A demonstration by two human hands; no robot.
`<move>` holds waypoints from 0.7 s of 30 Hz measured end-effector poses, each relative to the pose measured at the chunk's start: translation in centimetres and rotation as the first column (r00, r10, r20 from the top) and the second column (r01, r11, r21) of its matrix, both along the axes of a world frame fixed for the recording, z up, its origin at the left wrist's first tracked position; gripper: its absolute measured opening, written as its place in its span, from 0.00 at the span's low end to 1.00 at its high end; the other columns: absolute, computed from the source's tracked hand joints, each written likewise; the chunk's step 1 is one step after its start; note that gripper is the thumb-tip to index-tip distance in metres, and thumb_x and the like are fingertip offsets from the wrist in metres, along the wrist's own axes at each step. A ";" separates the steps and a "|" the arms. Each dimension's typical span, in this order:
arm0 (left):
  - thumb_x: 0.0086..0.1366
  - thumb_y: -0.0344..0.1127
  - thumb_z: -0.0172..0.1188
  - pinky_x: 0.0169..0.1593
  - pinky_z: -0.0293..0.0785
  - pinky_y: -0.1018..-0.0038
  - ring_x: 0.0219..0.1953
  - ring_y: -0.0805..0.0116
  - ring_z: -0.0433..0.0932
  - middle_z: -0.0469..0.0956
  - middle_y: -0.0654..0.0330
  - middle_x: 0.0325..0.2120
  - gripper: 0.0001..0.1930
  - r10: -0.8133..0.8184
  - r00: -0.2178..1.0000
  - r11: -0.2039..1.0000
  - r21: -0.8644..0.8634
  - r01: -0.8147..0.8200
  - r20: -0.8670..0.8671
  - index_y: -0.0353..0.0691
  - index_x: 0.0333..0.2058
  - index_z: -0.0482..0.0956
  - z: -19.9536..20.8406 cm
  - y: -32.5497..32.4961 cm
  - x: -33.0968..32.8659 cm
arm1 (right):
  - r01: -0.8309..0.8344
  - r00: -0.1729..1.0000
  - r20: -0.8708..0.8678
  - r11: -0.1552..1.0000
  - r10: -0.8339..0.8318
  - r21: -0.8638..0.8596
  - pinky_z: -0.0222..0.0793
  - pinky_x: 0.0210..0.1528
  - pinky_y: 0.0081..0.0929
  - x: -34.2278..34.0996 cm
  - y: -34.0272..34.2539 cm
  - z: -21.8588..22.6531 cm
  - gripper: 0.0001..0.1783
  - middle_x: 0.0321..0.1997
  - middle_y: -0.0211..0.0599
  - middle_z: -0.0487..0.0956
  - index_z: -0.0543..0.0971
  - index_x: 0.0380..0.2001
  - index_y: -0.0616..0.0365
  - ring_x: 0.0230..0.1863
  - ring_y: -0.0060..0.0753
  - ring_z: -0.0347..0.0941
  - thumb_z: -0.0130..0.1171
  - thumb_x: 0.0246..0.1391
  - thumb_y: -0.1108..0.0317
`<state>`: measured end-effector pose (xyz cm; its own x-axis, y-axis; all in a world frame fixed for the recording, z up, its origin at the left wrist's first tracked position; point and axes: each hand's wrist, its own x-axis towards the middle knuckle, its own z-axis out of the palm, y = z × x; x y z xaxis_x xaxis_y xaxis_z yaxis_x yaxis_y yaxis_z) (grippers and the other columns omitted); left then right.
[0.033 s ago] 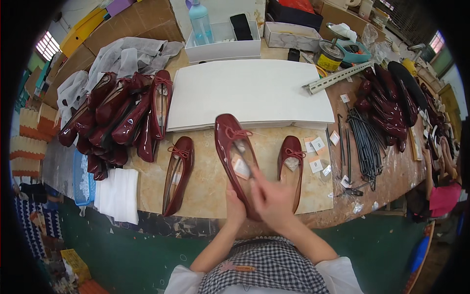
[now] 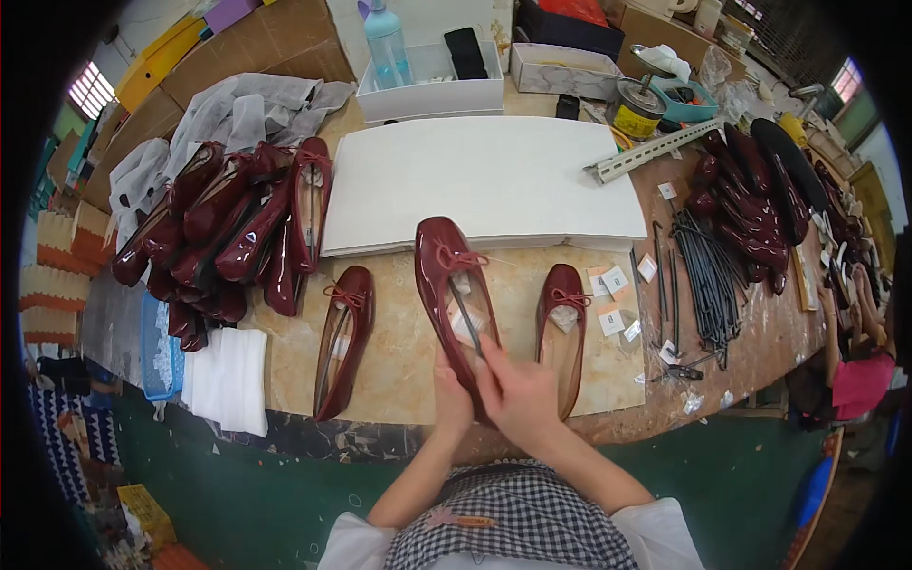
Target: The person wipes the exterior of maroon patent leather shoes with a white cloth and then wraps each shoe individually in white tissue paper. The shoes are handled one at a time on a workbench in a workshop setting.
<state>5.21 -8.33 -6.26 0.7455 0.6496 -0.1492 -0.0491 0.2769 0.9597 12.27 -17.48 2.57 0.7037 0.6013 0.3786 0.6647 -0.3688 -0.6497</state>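
Note:
My left hand [image 2: 454, 394] is wrapped round the left side of a dark red patent ballet flat [image 2: 437, 271], toe pointing away, with a bow on its front. A thin dark rod [image 2: 468, 318] lies lengthwise inside that shoe, over a small white card. My right hand [image 2: 522, 394] has its fingers closed at the rod's near end, by the heel. Another ballet flat [image 2: 356, 309] with a dark rod inside rests on the table to the left. To the right sits a third flat [image 2: 564, 285] with crumpled paper in its toe, close beside my right hand.
A pile of dark red flats [image 2: 228, 223] stands at the left, near folded white cloths [image 2: 226, 385]. A stack of white sheets [image 2: 484, 180] lies behind. Right are small white cards [image 2: 613, 278], a bundle of dark rods [image 2: 708, 285] and more red shoes [image 2: 750, 204].
My right hand has come slightly left, over the shoe's heel. The dark rod now shows clearly inside the shoe; earlier the hand was blurred there.

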 end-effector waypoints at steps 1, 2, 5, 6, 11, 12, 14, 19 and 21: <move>0.65 0.69 0.24 0.61 0.59 0.69 0.58 0.64 0.64 0.66 0.55 0.56 0.42 0.037 0.996 0.998 -0.042 -0.040 -0.077 0.36 0.61 0.57 -0.8 0.0 0.2 | -0.051 0.993 -0.110 0.999 0.049 -0.013 0.66 0.20 0.36 0.2 0.1 0.1 0.16 0.18 0.43 0.76 0.77 0.46 0.59 0.17 0.43 0.72 0.56 0.53 0.67; 0.67 0.65 0.20 0.60 0.61 0.69 0.56 0.64 0.66 0.67 0.56 0.55 0.40 -0.006 0.997 0.995 -0.098 -0.002 -0.075 0.37 0.60 0.59 0.1 -0.7 0.8 | -0.083 0.973 -0.220 0.996 0.075 -0.030 0.67 0.21 0.37 0.6 -0.3 0.2 0.16 0.19 0.43 0.76 0.77 0.46 0.58 0.18 0.44 0.73 0.57 0.53 0.67; 0.68 0.64 0.26 0.51 0.70 0.70 0.47 0.64 0.74 0.75 0.57 0.47 0.37 0.066 0.984 0.957 -0.268 -0.108 -0.163 0.38 0.57 0.66 -2.9 2.1 -1.6 | -0.171 0.856 -0.482 0.983 0.185 0.074 0.70 0.27 0.36 2.7 -3.3 1.5 0.14 0.22 0.46 0.77 0.77 0.44 0.57 0.23 0.43 0.75 0.56 0.54 0.68; 0.70 0.58 0.30 0.55 0.66 0.69 0.51 0.62 0.71 0.72 0.54 0.50 0.33 -0.134 0.963 0.968 -0.237 0.077 -0.232 0.36 0.57 0.66 -2.2 4.7 -2.7 | -0.090 0.858 -0.488 0.982 0.160 0.163 0.70 0.28 0.34 4.4 -6.0 1.0 0.13 0.23 0.46 0.77 0.77 0.43 0.58 0.24 0.40 0.76 0.55 0.54 0.69; 0.55 0.34 0.58 0.51 0.69 0.65 0.47 0.51 0.74 0.75 0.47 0.42 0.27 0.133 0.980 0.424 0.902 0.077 -0.147 0.37 0.56 0.68 7.4 2.5 1.0 | 0.694 0.716 0.261 0.620 -0.647 -0.367 0.72 0.31 0.40 17.0 -20.5 -4.5 0.09 0.27 0.49 0.78 0.75 0.32 0.61 0.30 0.49 0.77 0.55 0.53 0.65; 0.54 0.28 0.54 0.38 0.71 0.68 0.36 0.61 0.76 0.77 0.55 0.38 0.28 -0.017 0.914 0.540 0.766 0.349 -0.404 0.35 0.57 0.66 7.8 -0.5 2.8 | 0.649 0.747 0.229 0.611 -0.624 -0.454 0.72 0.32 0.43 18.2 -22.3 -6.9 0.11 0.27 0.50 0.78 0.75 0.32 0.61 0.31 0.52 0.76 0.56 0.53 0.64; 0.55 0.31 0.55 0.41 0.73 0.68 0.40 0.62 0.77 0.77 0.53 0.41 0.28 -0.224 0.735 0.601 0.502 0.621 -0.640 0.36 0.57 0.67 6.4 -2.6 6.4 | 0.582 0.793 0.195 0.624 -0.577 -0.521 0.71 0.34 0.46 19.4 -22.8 -8.8 0.12 0.27 0.50 0.79 0.75 0.31 0.60 0.32 0.52 0.76 0.58 0.50 0.61; 0.60 0.41 0.50 0.41 0.76 0.68 0.39 0.61 0.78 0.77 0.51 0.40 0.26 -0.380 0.898 0.917 0.037 0.397 -0.220 0.35 0.56 0.66 1.8 -1.5 3.8 | 0.637 0.749 0.014 0.715 -0.662 -0.289 0.71 0.33 0.43 17.3 -23.1 -5.5 0.09 0.25 0.44 0.79 0.75 0.28 0.59 0.30 0.51 0.77 0.59 0.49 0.64; 0.63 0.49 0.45 0.41 0.77 0.66 0.34 0.57 0.79 0.78 0.49 0.39 0.29 -0.282 0.958 0.779 -0.596 0.197 -0.051 0.29 0.54 0.66 1.9 -2.3 3.0 | 0.649 0.756 0.150 0.702 -0.637 -0.293 0.69 0.31 0.45 17.6 -22.4 -6.2 0.09 0.24 0.43 0.79 0.74 0.29 0.58 0.28 0.51 0.76 0.59 0.50 0.64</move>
